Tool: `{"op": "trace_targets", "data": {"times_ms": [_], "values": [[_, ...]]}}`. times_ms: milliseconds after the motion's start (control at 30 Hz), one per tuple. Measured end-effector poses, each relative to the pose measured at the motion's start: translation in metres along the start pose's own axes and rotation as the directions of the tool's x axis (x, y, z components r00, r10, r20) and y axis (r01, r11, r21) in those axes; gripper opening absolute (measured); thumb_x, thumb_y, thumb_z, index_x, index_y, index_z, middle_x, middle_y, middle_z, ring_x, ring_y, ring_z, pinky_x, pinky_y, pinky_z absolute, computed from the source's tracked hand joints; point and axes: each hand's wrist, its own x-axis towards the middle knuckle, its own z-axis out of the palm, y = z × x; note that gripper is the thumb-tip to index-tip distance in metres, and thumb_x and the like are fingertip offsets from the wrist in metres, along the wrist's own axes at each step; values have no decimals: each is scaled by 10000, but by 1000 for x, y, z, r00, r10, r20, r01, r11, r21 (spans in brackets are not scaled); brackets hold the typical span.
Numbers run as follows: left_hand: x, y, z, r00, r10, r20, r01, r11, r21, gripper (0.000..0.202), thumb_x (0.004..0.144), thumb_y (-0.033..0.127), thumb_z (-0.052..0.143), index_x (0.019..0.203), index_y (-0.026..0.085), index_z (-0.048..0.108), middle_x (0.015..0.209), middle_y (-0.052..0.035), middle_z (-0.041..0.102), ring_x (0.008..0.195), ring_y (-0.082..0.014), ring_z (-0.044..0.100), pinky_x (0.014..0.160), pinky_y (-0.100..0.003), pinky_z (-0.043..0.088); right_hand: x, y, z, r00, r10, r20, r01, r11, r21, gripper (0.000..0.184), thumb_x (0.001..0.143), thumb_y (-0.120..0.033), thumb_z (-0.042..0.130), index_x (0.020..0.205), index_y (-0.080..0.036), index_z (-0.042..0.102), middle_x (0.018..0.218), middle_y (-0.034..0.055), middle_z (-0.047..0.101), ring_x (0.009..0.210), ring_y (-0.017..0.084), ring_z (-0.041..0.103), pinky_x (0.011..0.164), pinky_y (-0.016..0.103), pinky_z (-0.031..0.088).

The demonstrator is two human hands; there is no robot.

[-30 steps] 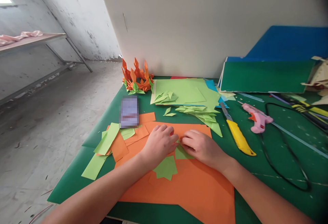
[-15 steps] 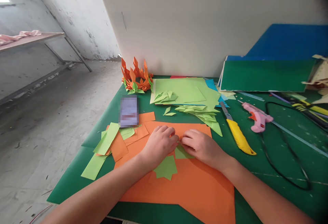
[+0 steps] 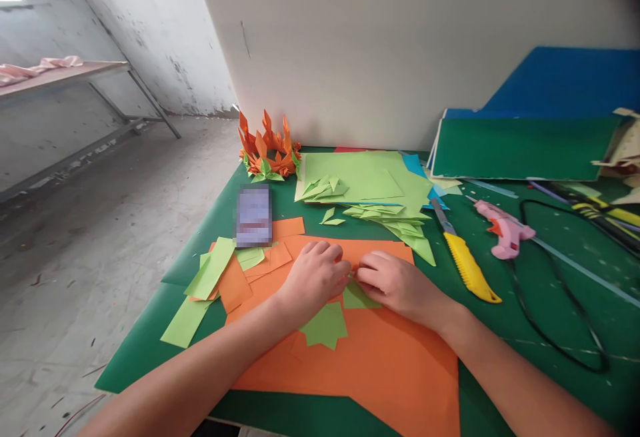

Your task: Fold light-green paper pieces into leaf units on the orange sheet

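Both my hands meet over a large orange paper sheet (image 3: pixel 400 364), fingertips close together. My left hand (image 3: pixel 319 274) is closed, its fingers bent in a pinch. My right hand (image 3: pixel 393 280) is also closed, with its thumb and fingers pressed together. A tiny bit of something shows between the fingertips, too hidden to name. Under the right hand's fingers lies a green paper piece (image 3: pixel 359 296). A green star-shaped paper (image 3: pixel 326 325) rests on the orange sheet just below my left hand.
Orange folded-paper ring (image 3: pixel 270 150) at the back left, near a blurred rectangular object (image 3: pixel 254 216). Green paper strips (image 3: pixel 187 320) lie left. Folded green pieces (image 3: pixel 325 188) sit on stacked green sheets (image 3: pixel 370 170). To the right are a yellow-handled cutter (image 3: pixel 470 267) and pink glue gun (image 3: pixel 507 230) with cord.
The view has shifted very slightly. Both hands keep almost the same place and pose, fingertips still together; the papers and tools lie as before.
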Motion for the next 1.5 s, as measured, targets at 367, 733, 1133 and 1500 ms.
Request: {"op": "trace_targets", "data": {"times_ms": [367, 733, 1133, 1500], "values": [[-1, -1, -1, 1000, 6, -3, -6, 1000, -4, 150, 909, 249, 511, 826, 205, 627, 940, -54, 590, 862, -195, 531, 764, -319, 404, -3, 1, -4, 998, -34, 51, 34, 999, -3, 231, 892, -115, 479, 672, -184, 462, 731, 22, 470, 716, 159, 427, 560, 268, 280], [-1, -2, 2, 999, 3, -40, -5, 1000, -29, 162, 911, 255, 509, 803, 203, 618, 928, -51, 578, 821, -186, 509, 765, -321, 406, -9, 5, -8, 999, -37, 8, 37, 998, 51, 231, 764, -44, 466, 622, -195, 365, 663, 1, 400, 664, 149, 392, 540, 266, 255], [-3, -2, 3, 999, -7, -52, 2, 996, -94, 89, 871, 239, 562, 847, 180, 624, 1012, -59, 596, 902, -216, 534, 815, -352, 444, -6, 2, -3, 996, -1, -90, 26, 959, 281, 360, 841, -416, 665, 1117, -212, 555, 1069, 89, 615, 982, 247, 547, 851, 391, 467], [-6, -14, 11, 982, 80, -168, -126, 950, -287, 284, 891, 89, 453, 924, 225, 700, 980, -39, 625, 893, -182, 541, 820, -324, 448, -5, 9, 0, 974, -6, -227, 42, 987, 156, 251, 909, -72, 469, 948, -232, 658, 1042, 52, 656, 1017, 207, 565, 884, 372, 445]]}}
